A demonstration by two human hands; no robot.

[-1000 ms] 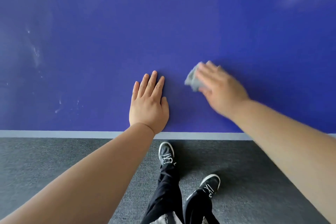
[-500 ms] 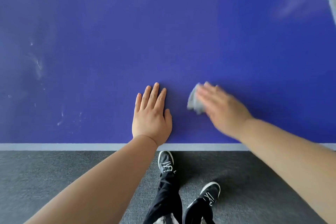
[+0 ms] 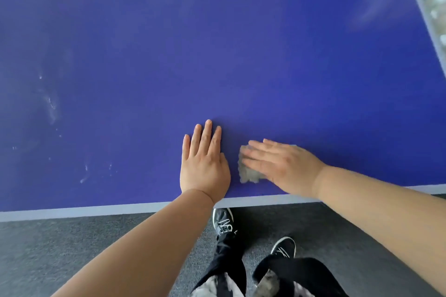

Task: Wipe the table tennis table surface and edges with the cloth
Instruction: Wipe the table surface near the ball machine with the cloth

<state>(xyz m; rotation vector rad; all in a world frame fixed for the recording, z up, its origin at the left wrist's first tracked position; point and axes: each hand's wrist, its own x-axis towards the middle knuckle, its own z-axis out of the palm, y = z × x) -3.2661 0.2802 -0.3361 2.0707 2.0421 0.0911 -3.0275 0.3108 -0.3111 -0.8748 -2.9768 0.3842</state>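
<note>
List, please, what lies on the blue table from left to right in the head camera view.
In order: white smudges → left hand, flat on the table → cloth → right hand, pressing the cloth with straight fingers.

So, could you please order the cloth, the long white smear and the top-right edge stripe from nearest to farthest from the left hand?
1. cloth, just right of the left hand
2. long white smear, far left
3. edge stripe, top right corner
</note>
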